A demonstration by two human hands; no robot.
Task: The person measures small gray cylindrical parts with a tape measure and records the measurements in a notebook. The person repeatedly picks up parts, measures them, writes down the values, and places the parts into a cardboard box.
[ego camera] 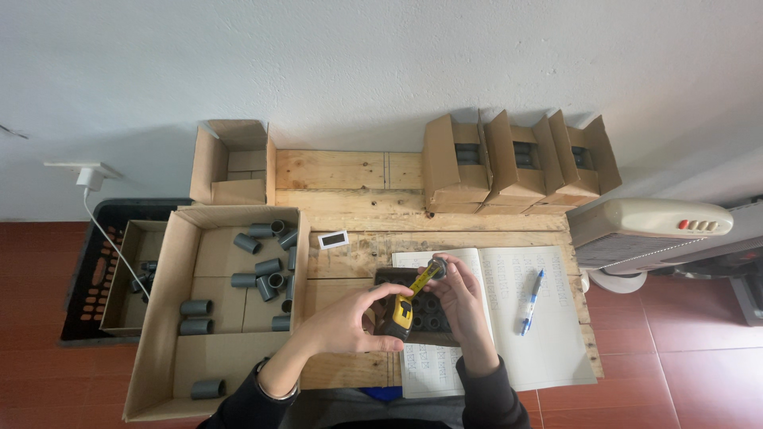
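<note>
My left hand grips a yellow and black tape measure over the wooden table. Its yellow tape runs up and to the right to a short grey pipe piece. My right hand holds that pipe piece at its fingertips, with the tape across it. Under both hands lies a dark tray filled with several more grey pipe pieces, resting on an open notebook.
A large open cardboard box at the left holds several loose grey pipe pieces. A blue pen lies on the notebook. Three cardboard boxes stand at the back right, a small open box at the back left. A white heater stands right of the table.
</note>
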